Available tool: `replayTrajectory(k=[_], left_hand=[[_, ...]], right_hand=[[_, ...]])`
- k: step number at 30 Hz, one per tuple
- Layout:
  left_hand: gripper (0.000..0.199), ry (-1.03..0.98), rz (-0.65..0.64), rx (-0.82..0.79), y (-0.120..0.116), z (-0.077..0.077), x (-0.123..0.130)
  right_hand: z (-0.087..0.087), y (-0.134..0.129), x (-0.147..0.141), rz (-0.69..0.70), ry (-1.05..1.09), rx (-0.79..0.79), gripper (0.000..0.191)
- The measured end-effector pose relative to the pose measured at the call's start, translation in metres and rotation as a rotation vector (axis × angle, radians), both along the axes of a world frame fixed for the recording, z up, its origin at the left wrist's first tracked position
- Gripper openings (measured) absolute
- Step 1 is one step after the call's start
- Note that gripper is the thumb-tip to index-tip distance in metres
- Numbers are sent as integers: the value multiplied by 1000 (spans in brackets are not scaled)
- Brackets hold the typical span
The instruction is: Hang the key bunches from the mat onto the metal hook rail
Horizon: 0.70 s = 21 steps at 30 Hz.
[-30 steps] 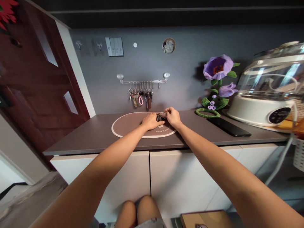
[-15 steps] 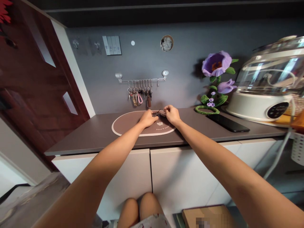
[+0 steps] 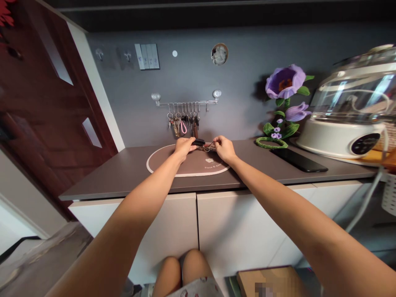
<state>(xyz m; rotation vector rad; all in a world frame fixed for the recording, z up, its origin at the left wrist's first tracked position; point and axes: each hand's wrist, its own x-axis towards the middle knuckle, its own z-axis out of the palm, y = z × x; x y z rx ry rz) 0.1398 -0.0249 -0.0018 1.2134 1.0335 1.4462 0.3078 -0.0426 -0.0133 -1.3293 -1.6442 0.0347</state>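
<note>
My left hand [image 3: 184,147] is closed on a black, oblong fob [image 3: 199,142] above the brown oval mat [image 3: 163,161]. A metal ring [image 3: 206,149] and thin dark pieces that look like a bunch of keys run from the fob toward my right hand [image 3: 224,148]. That hand pinches the other end of the bunch, with thumb and fingertips together. The exact parts between its fingers are too small to make out. Both hands are just over the back half of the mat.
Behind my hands, several key bunches [image 3: 182,121] hang from a clear hook rail [image 3: 187,103]. On the counter [image 3: 102,173], to the right, are a black phone [image 3: 298,159], a purple artificial flower [image 3: 286,82] and a white appliance [image 3: 334,136] with a clear cover.
My left hand has shifted slightly left and up, and the black fob now shows in its fingers. The bunch is stretched out more between the hands. My right hand has barely moved.
</note>
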Motion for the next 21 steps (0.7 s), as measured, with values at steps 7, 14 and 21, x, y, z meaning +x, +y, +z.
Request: replayTrajectory(k=[7,14,21], left_hand=[[16,-209,-47,-33,-3,10,-5],[27,-417,-111,-99,-4,16,-7],[24,-514,-173,-76,0,17,-9]], right_hand=[[-1,1,-2,56,5,49,20],[5,-7,-6,75,-30,128,18],[10,-14,-11,64,-114,266,17]])
